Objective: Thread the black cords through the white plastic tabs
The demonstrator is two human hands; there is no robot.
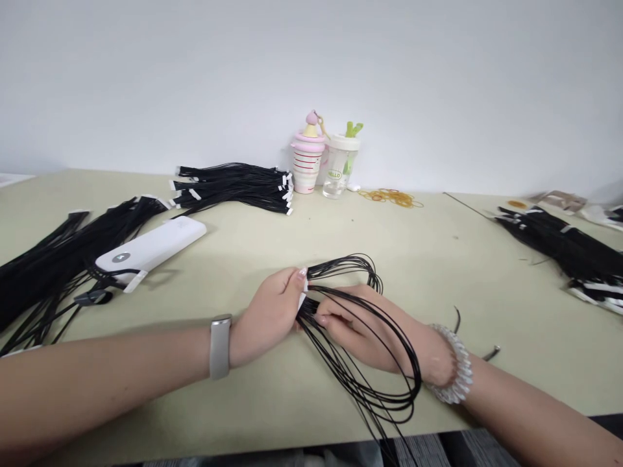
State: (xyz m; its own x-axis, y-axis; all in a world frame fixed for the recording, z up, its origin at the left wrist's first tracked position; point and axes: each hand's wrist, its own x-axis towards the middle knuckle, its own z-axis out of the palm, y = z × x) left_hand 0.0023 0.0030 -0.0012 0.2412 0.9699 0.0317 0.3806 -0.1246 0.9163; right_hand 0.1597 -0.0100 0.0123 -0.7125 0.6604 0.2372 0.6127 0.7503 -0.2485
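Low in the middle, the left hand (270,308) pinches black wires (411,361); the right hand (367,337), grip unclear, seems to gather loops. Next needs steady holding.

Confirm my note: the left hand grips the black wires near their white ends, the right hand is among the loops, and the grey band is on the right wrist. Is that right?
Not quite: the head view shows the grey band on the left wrist. The rest stands: the left hand grips the black wires near their white ends, and the right hand is among the loops.
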